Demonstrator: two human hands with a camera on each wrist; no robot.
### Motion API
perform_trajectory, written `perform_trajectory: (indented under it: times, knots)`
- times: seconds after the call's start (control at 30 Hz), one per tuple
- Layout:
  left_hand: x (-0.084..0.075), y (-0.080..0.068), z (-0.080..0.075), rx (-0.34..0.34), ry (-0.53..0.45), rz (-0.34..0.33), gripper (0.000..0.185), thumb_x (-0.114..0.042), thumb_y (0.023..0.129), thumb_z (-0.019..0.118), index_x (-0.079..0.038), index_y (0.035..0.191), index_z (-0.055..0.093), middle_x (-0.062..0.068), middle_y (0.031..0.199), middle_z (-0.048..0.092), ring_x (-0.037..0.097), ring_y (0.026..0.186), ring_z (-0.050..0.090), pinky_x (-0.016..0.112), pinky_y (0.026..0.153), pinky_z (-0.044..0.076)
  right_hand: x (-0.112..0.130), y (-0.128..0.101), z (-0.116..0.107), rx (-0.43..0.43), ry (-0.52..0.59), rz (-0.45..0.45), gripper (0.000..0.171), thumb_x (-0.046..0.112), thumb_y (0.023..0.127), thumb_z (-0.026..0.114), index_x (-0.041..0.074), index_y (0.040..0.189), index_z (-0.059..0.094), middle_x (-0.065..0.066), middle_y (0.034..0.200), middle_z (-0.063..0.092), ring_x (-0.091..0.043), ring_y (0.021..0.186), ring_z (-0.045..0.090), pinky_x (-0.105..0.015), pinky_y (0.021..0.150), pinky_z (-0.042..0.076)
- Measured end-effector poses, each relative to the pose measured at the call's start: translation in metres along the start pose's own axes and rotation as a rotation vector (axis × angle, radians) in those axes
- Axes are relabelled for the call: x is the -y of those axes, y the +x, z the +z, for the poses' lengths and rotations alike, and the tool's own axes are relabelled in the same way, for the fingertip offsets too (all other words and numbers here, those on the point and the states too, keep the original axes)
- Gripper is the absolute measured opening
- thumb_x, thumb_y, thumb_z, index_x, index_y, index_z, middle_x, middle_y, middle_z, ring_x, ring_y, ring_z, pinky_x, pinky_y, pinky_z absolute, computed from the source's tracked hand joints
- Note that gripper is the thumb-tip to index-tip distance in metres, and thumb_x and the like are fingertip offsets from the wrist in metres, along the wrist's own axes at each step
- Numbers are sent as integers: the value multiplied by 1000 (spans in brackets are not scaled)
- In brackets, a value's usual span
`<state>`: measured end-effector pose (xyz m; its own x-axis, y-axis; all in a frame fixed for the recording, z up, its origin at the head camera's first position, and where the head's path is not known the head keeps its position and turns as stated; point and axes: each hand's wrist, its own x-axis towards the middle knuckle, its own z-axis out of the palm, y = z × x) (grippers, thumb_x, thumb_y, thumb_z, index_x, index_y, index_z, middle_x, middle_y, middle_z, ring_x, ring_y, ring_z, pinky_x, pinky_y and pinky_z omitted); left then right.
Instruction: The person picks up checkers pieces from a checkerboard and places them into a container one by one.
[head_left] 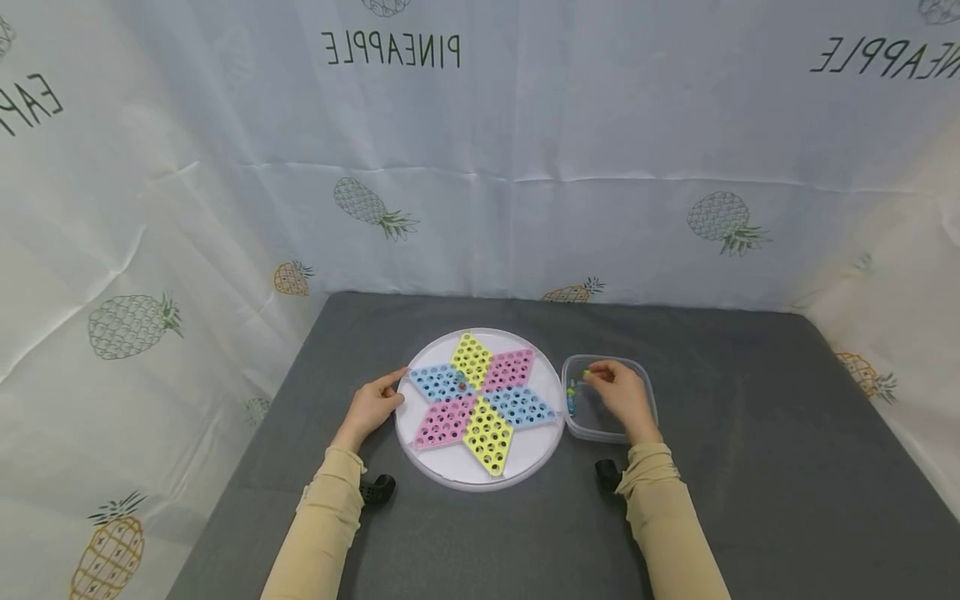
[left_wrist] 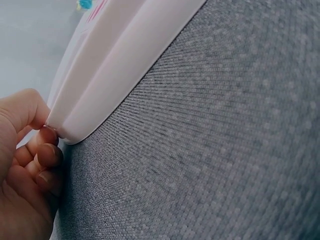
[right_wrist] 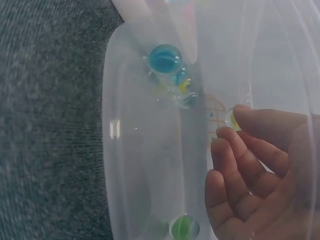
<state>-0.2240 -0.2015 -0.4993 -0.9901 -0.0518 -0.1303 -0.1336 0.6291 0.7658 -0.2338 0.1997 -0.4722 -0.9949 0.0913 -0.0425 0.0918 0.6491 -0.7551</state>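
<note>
On the tabletop, middle: I see a round white board [head_left: 480,475] with a six-point star of blue, pink and yellow holed diamonds.
Left hand [head_left: 372,408]: I see it at the board's left edge, thumb on top of the rim and curled fingers [left_wrist: 47,156] under it, so it grips the board [left_wrist: 107,75].
One marble [head_left: 459,384]: sits in a hole near the star's centre.
Tub [head_left: 645,392]: clear plastic, just right of the board, nearly touching its rim.
Right hand [head_left: 622,396]: inside the tub, thumb and forefinger pinching a yellow marble [right_wrist: 233,120].
Loose marbles: I count a blue one [right_wrist: 165,59] at the tub's far end, a smaller clear one [right_wrist: 186,97] beside it, and a green one [right_wrist: 184,227] at the near end.
Table: grey cloth [head_left: 750,467]; pineapple-print curtain [head_left: 480,167] behind and at both sides.
</note>
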Motion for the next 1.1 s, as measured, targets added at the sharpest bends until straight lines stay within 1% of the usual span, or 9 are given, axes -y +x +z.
perform_trajectory:
  times: [0.2,0.43,0.8,0.93,1.1]
  knots:
    - [0,0,0,3,1,0,53,-13,83,55,-15,136,49,4,71,50,14,58,40,27,55,34,-2,2,1,-7,-8,1,34,23,90,58,2,116,61,-19,108,62,-33,101,58,-42,80,46]
    - [-1,1,0,6,-5,-1,53,-13,83,55,-15,136,50,3,69,49,14,57,39,27,55,34,-2,3,2,-2,-17,5,35,25,90,57,3,117,60,-19,109,61,-33,102,57,-42,81,46]
    - [0,2,1,-5,-2,-4,53,-12,82,54,-14,135,51,3,68,48,13,56,38,27,54,33,-5,2,2,-32,-24,-11,35,26,91,55,3,118,60,-19,111,62,-33,103,58,-44,83,46]
    - [1,2,1,-3,-10,2,52,-13,83,55,-15,135,51,2,68,48,12,57,38,26,54,33,-5,2,2,-36,-23,-10,35,27,92,55,4,118,60,-19,111,62,-32,102,59,-43,82,47]
    - [2,2,0,-2,-5,18,52,-12,83,55,-12,135,51,2,68,47,12,56,38,26,53,33,-4,1,1,-36,-19,-15,36,29,92,54,4,118,60,-18,111,62,-31,103,59,-43,83,47]
